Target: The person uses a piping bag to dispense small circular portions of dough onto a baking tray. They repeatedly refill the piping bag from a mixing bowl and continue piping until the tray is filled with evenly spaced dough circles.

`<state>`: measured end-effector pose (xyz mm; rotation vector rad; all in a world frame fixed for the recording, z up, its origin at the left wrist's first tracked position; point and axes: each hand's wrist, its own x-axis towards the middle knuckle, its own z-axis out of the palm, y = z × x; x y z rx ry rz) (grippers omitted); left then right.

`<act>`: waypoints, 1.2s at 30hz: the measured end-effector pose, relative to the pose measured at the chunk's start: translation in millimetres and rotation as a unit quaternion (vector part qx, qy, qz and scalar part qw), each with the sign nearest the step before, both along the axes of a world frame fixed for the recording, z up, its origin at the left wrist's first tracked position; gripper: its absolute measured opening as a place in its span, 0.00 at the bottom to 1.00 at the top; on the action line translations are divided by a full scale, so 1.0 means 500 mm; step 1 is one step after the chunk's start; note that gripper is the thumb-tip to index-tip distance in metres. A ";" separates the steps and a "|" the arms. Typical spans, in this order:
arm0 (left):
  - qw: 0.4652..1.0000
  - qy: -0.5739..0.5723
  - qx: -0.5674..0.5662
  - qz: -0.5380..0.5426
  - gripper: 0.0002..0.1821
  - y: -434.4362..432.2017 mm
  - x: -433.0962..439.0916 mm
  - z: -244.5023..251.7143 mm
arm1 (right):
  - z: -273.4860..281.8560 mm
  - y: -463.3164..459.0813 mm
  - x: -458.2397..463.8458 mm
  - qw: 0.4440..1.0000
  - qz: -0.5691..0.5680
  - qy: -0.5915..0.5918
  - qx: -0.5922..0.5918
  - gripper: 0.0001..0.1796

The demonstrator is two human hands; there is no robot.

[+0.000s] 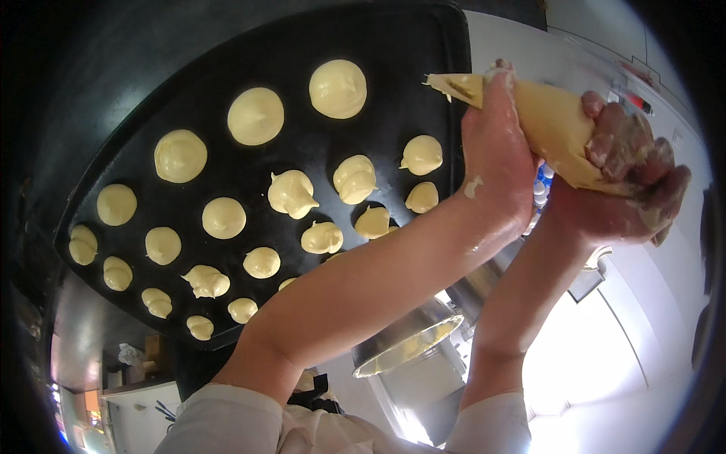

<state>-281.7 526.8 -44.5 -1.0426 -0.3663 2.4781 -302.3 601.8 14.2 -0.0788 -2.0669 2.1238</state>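
Both my hands are on a piping bag filled with pale yellow batter. Around its lower part, near the tip, my left hand is closed, with smears of batter on the thumb and wrist. The bag's wide end is squeezed in my right hand, whose fingers are coated with batter. Pointing left, the bag's tip is over the right edge of a black baking tray, and a bit of batter clings to it. Several piped mounds lie in rows on the tray; some are smooth rounds, others lumpy with peaks. My left forearm hides part of the nearer rows.
A metal bowl with batter around its rim is beyond my left forearm. White surface borders the tray's right side. Behind my left wrist, a blue-and-white item is partly hidden. A cardboard-coloured box appears at lower left.
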 end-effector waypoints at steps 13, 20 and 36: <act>0.996 0.083 0.022 0.025 0.24 -0.003 -0.015 -0.035 | -0.015 -0.009 -0.046 0.992 0.048 0.019 0.113 0.22; 0.998 0.056 0.022 0.009 0.25 -0.004 -0.021 -0.028 | -0.016 -0.022 -0.041 0.992 -0.004 0.052 0.116 0.23; 0.975 -0.048 -0.008 -0.216 0.12 -0.132 0.244 0.121 | 0.071 -0.155 0.299 0.974 -0.211 0.056 0.055 0.27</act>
